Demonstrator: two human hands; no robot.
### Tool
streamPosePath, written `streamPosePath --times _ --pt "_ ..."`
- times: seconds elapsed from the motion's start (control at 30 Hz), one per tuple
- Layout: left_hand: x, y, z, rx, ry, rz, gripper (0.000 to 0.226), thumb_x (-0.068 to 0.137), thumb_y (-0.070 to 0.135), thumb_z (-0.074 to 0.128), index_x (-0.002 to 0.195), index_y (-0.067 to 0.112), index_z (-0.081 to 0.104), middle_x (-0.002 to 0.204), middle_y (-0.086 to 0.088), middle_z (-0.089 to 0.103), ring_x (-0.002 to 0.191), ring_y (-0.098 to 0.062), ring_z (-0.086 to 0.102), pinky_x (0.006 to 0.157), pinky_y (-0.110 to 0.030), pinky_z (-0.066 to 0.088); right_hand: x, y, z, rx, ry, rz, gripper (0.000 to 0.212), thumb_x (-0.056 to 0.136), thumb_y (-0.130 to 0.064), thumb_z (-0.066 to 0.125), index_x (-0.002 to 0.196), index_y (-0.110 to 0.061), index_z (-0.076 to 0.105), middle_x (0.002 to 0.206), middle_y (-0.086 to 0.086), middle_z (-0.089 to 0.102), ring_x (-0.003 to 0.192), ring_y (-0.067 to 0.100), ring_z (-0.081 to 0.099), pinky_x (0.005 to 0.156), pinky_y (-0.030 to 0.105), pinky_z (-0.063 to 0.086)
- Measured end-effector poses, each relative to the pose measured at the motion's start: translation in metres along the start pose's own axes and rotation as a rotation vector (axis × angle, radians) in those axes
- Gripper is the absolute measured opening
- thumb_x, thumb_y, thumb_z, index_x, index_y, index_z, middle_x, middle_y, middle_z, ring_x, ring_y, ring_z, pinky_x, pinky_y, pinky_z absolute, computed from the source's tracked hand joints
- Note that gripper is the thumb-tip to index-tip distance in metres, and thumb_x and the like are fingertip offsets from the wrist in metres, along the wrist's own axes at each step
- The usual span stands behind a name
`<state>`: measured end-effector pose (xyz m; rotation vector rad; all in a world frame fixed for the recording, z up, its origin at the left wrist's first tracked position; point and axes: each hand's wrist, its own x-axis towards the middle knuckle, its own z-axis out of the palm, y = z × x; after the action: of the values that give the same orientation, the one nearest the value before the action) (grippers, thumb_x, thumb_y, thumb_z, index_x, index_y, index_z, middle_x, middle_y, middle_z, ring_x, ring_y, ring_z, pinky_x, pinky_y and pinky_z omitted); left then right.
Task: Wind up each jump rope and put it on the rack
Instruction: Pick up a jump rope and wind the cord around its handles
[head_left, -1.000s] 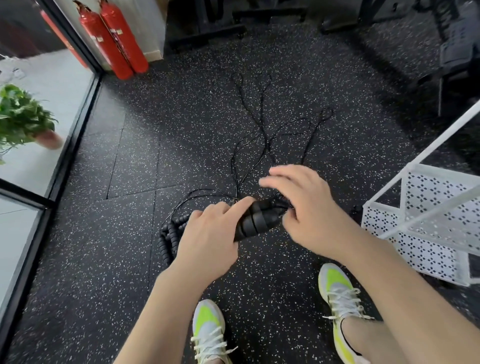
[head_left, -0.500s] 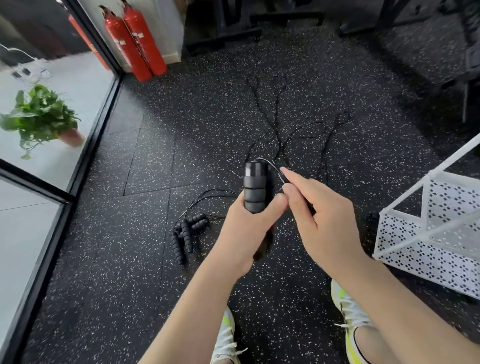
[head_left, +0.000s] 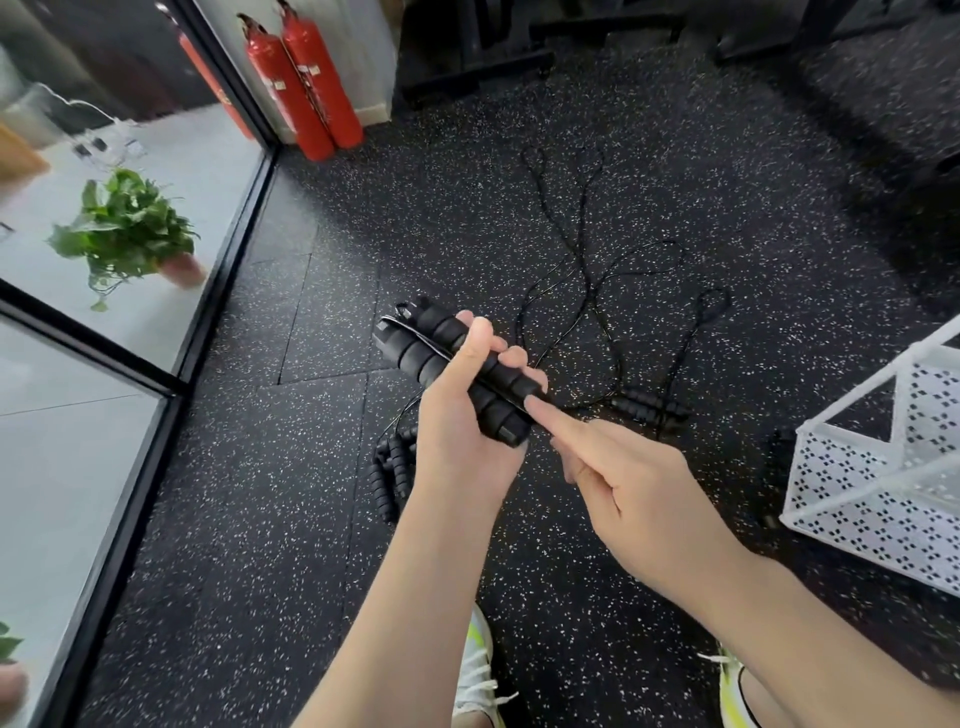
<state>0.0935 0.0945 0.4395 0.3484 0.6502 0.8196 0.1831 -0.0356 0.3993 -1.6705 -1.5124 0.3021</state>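
My left hand (head_left: 460, 415) grips a pair of black ribbed jump-rope handles (head_left: 431, 345), held together and tilted up to the left. A thin cord runs along the handles. My right hand (head_left: 628, 483) sits just right of them, its forefinger pressing the cord against the lower end of the handles. The cord trails away onto the floor. A second pair of handles (head_left: 389, 470) lies on the floor below my left hand. A third pair of handles (head_left: 649, 408) lies to the right, its cords (head_left: 597, 270) looping away across the floor. The white perforated rack (head_left: 878, 483) stands at the right edge.
The floor is black speckled rubber (head_left: 260, 519). A glass wall with a black frame (head_left: 171, 389) runs down the left, a potted plant (head_left: 124, 234) behind it. Two red fire extinguishers (head_left: 306, 83) stand at the back left. Dark gym equipment (head_left: 478, 57) lines the back. My shoes (head_left: 478, 675) are below.
My left hand has lifted the handles and tipped them from upright to slanting up-left. My right hand moved from the handles' top to their lower end, holding the cord along them.
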Motion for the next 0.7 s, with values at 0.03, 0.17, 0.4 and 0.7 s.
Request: streamPosePath --times 0.03,0.17,0.4,0.7 --pt "-0.001 -0.001 0.001 -0.005 0.015 0.012 0.017 0.1 0.015 0.062 0.114 0.015 0.054 0.081 0.0 0.055 0.066 -0.012 0.053 0.072 -0.029 0.045 -0.001 -0.001 0.001 -0.002 -0.018 0.006 0.049 0.105 -0.029 0.037 0.154 -0.033 0.041 0.085 -0.014 0.054 0.074 0.011 0.058 0.069 0.033 0.054" --pt "-0.004 -0.001 0.007 0.02 0.061 0.036 0.013 0.104 0.01 0.053 0.092 0.01 0.056 0.078 -0.002 0.054 0.065 -0.013 0.054 0.071 -0.028 0.046 -0.001 -0.015 0.003 0.267 -0.039 0.231 0.04 0.106 -0.04 0.036 0.146 -0.043 0.039 0.083 -0.016 0.062 0.066 0.001 0.056 0.062 0.017 0.043" --pt "-0.018 -0.028 0.012 0.337 0.063 0.112 0.022 0.097 0.024 0.066 0.108 0.005 0.063 0.094 -0.004 0.068 0.088 -0.027 0.06 0.075 -0.038 0.049 0.017 -0.034 0.003 0.753 0.199 0.751 0.059 0.103 -0.061 0.033 0.083 -0.02 0.07 0.067 -0.005 0.064 0.061 0.006 0.053 0.061 0.024 0.042" --pt "-0.052 -0.076 0.038 0.421 0.024 0.132 0.011 0.094 0.027 0.069 0.103 0.022 0.073 0.113 0.002 0.077 0.099 -0.014 0.072 0.076 -0.029 0.06 0.024 -0.024 -0.008 1.009 0.574 0.976 0.032 0.095 -0.034 0.061 0.069 -0.014 0.065 0.064 0.003 0.06 0.06 0.016 0.055 0.057 0.027 0.043"
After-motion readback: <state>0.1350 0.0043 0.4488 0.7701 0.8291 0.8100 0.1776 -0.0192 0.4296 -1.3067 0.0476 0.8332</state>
